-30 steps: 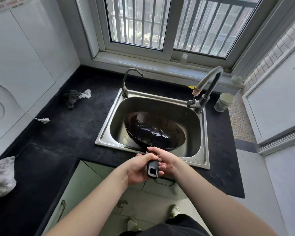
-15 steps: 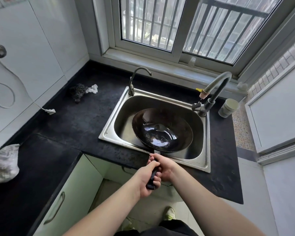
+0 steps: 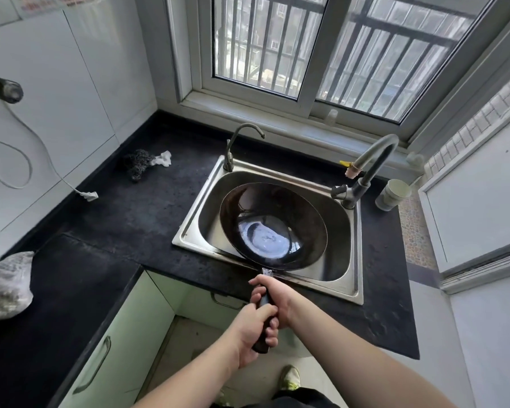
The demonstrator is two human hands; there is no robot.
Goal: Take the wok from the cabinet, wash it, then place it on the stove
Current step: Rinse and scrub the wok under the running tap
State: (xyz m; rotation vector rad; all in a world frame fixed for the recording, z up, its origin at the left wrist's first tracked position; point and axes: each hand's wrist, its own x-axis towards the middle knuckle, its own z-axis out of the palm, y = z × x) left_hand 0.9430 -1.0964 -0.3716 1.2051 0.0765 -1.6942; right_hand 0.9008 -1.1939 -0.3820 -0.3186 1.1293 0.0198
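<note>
Both hands grip the black handle (image 3: 264, 322) of the dark round-bottomed metal wok (image 3: 273, 225): the left hand (image 3: 252, 334) is curled round the lower end of the handle, fingers wrapped over it, and the right hand (image 3: 273, 295) is closed round the handle just above, nearer the bowl, so the two hands touch. The wok's bowl is over the stainless steel sink (image 3: 195, 231), opening upward and tilted a little, with a pale reflection or some water in its bottom; whether it rests on the sink's near rim cannot be told. At the sink's far left corner stands a thin curved tap (image 3: 236, 142), and at the right a thicker grey gooseneck tap (image 3: 371, 160). Just beside that, on the black stone countertop (image 3: 130, 219), is a pale cup (image 3: 393, 194). Farther left on the counter lie a dark steel-wool scourer (image 3: 137, 163) touching a white rag (image 3: 163, 159).
</note>
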